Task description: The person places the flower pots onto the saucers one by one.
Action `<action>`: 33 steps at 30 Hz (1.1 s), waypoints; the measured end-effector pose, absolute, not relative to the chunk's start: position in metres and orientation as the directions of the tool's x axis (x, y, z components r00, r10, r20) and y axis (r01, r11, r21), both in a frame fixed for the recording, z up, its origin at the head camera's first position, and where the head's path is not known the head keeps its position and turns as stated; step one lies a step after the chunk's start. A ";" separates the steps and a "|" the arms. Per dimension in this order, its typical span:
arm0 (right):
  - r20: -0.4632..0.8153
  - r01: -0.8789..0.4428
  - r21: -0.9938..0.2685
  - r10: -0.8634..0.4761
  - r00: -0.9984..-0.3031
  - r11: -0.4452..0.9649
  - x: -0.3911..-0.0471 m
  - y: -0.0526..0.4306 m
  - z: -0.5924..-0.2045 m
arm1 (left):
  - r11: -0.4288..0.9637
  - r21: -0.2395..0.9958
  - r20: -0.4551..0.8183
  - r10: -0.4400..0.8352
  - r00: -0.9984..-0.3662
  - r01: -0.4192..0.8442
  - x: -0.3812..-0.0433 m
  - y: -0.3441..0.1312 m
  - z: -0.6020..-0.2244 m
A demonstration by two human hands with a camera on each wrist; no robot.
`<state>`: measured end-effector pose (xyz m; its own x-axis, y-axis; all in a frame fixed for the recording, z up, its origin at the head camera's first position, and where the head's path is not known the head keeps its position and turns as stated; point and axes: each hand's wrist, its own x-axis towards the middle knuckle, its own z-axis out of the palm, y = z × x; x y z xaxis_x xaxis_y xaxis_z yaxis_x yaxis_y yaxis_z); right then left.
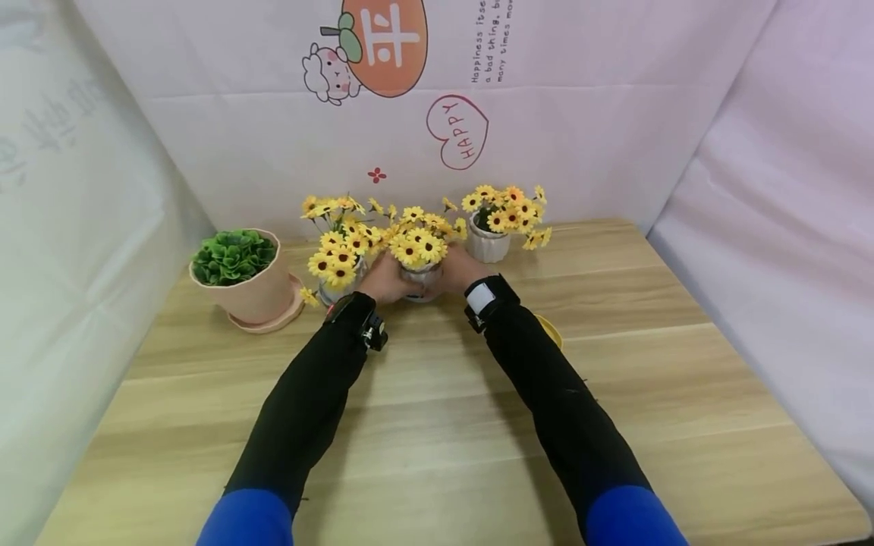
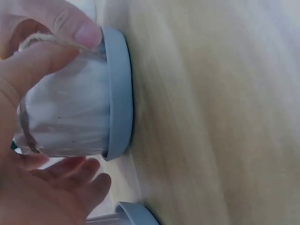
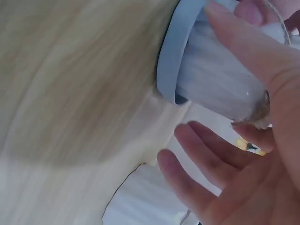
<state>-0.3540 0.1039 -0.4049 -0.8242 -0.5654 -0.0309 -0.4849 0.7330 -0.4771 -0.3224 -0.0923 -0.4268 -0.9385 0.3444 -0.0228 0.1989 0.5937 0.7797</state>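
A whitish pot [image 2: 70, 103] of yellow daisy-like flowers [image 1: 418, 244] stands between my hands, twine round its upper part. Its base sits in a blue-grey saucer [image 2: 121, 93] on the wooden table. My left hand [image 1: 385, 280] holds the pot from the left, thumb across the near face and over the twine. From the right, my right hand [image 1: 459, 271] grips it too, its thumb reaching down close to the saucer. Both thumbs overlap near the middle of the pot. The lower fingers [image 3: 187, 145] of the right hand extend free of the pot.
A second pot of yellow flowers [image 1: 339, 262] stands close left of my left hand, a third white pot [image 1: 488, 246] just behind my right. Farther left is a pink pot [image 1: 262, 288] with a green plant. A yellow-rimmed object [image 1: 550, 331] is partly hidden by my right forearm.
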 end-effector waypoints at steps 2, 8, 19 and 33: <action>0.018 -0.523 -0.450 -0.579 -0.815 0.723 -0.351 0.110 -0.404 | 0.619 0.770 -0.058 0.313 -0.948 0.157 -0.315 -0.093 -0.424; -0.055 -0.425 -0.403 -0.485 -0.873 0.810 -0.343 0.136 -0.396 | 0.696 0.712 -0.109 0.233 -0.966 0.088 -0.288 -0.090 -0.415; -0.092 -0.294 -0.468 -0.377 -0.922 0.833 -0.333 0.193 -0.390 | 0.665 0.739 -0.106 0.269 -0.957 0.105 -0.227 -0.068 -0.403; -0.228 -0.090 -0.555 -0.255 -0.940 0.827 -0.350 0.223 -0.396 | 0.518 0.846 -0.130 0.431 -0.893 0.126 -0.195 0.005 -0.420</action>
<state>-0.3502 0.2234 -0.3960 -0.9396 -0.2554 -0.2279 -0.0904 0.8273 -0.5545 -0.1952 0.0052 -0.4197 -0.8928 0.4313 -0.1303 0.1265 0.5175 0.8463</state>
